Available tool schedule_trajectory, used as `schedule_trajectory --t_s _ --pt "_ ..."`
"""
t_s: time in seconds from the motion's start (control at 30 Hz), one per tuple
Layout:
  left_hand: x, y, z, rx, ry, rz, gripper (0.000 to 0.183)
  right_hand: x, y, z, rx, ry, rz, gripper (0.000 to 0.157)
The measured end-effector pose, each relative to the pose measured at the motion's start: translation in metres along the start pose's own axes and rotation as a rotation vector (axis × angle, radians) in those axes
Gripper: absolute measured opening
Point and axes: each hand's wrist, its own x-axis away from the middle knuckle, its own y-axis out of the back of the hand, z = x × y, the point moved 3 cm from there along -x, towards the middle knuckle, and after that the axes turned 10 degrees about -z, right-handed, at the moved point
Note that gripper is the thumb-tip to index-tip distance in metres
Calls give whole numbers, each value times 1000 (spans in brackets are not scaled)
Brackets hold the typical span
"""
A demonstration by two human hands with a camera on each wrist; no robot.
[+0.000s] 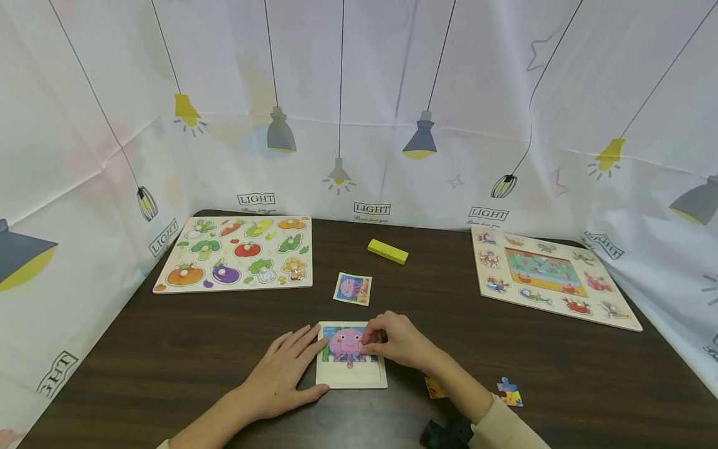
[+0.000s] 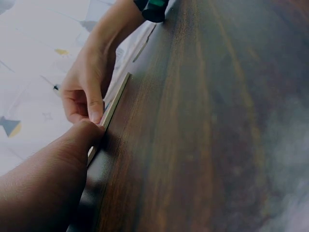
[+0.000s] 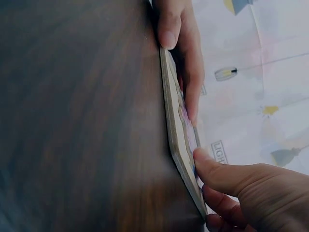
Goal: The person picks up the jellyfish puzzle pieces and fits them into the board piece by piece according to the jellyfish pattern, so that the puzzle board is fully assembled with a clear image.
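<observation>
A small wooden puzzle board (image 1: pixel 350 377) lies on the table with a pink octopus picture (image 1: pixel 343 342) filling its upper part; its lower strip shows bare pale wood. My left hand (image 1: pixel 283 377) rests along the board's left side, fingers extended and thumb near the lower left corner. With thumb and forefinger, my right hand (image 1: pixel 397 340) pinches a puzzle piece at the picture's right side; the fingers hide most of that piece. In the right wrist view, the thumb of the right hand (image 3: pixel 251 191) presses close on the board's face.
Two loose puzzle pieces, one yellow (image 1: pixel 435 388) and one blue and yellow (image 1: pixel 509 391), lie near my right forearm. Behind the board are a picture card (image 1: pixel 353 290) and a yellow block (image 1: pixel 387 251). A vegetable board (image 1: pixel 227 237) and sea-animal board (image 1: pixel 487 294) flank them.
</observation>
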Motion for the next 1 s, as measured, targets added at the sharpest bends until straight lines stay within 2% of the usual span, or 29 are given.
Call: schedule_trajectory --t_s 0.23,0.5,0.73,1.0 --pt "0 0 -1 -2 7 19 76 2 1 5 13 10 -15 8" --pt "-1 0 -1 -3 4 24 76 7 4 6 -14 10 11 5" --pt "0 -1 0 3 6 26 76 18 11 7 36 56 15 6" --pt "1 -2 0 -1 -6 2 76 35 25 2 48 43 23 13"
